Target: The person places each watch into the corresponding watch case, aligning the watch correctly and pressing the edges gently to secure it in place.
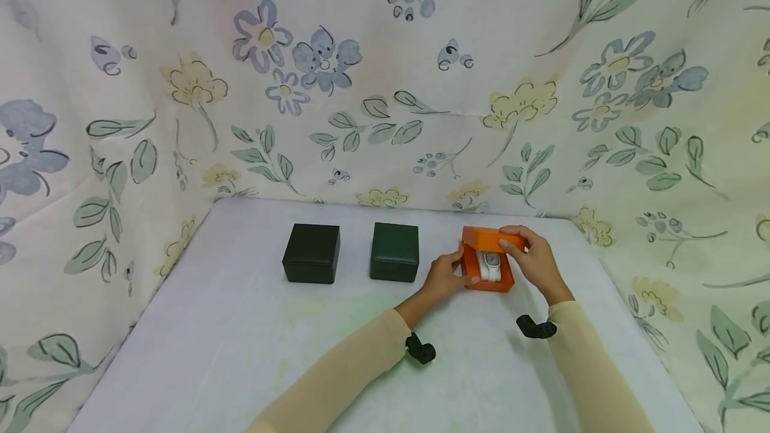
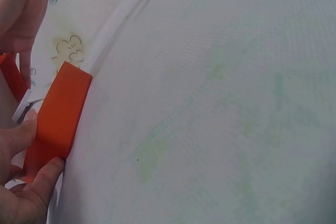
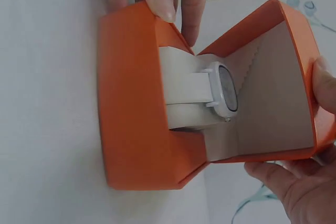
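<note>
An orange watch box (image 1: 488,284) stands at the right of the table with its hinged lid (image 1: 481,238) raised. Inside, a white wristwatch (image 3: 223,90) is wrapped round a pale cushion (image 3: 181,61). My left hand (image 1: 444,277) grips the base of the box at its left side, thumb at the rim, as the left wrist view also shows. My right hand (image 1: 535,259) holds the lid by its right side, thumb on the front edge and fingers behind.
Left of the orange box stand a closed dark green box (image 1: 394,252) and a closed black box (image 1: 311,254). They sit on a white-covered table (image 1: 240,326). A floral cloth (image 1: 373,85) hangs behind and at both sides.
</note>
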Available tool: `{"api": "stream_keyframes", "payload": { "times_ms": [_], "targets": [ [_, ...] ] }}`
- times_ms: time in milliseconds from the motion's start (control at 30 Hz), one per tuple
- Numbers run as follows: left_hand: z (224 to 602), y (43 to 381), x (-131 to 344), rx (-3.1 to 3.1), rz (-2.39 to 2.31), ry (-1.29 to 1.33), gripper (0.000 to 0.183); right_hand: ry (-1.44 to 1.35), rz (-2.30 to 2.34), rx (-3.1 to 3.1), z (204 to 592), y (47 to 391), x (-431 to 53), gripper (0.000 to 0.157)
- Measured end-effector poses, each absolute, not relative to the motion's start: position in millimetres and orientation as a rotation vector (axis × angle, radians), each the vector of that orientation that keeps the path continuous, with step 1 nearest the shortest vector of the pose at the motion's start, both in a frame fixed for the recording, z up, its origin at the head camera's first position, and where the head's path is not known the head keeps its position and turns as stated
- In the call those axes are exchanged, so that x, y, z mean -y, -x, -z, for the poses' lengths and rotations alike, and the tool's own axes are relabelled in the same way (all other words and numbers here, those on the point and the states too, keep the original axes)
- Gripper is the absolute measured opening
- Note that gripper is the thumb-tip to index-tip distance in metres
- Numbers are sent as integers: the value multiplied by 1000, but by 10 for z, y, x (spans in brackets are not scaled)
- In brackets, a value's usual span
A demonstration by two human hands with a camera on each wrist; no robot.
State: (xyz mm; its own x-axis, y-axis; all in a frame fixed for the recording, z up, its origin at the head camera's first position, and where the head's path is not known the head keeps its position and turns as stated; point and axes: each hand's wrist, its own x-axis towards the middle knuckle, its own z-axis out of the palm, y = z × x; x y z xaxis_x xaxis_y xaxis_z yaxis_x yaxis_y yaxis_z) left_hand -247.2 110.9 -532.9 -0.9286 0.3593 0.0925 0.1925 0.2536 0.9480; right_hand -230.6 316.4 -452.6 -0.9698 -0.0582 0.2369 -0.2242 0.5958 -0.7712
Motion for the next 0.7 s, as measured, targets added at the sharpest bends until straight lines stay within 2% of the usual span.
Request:
{"api": "stream_keyframes", "payload": {
  "times_ms": [267, 700],
  "targets": [
    [5366, 2480, -1086, -2328, -1807, -573, 74, -213, -1387, 2639, 4707, 2274, -3253, 42],
    [5358, 2476, -1090, -2335, -1797, -548, 75, -217, -1369, 2647, 4817, 2143, -3296, 36]
  ]
}}
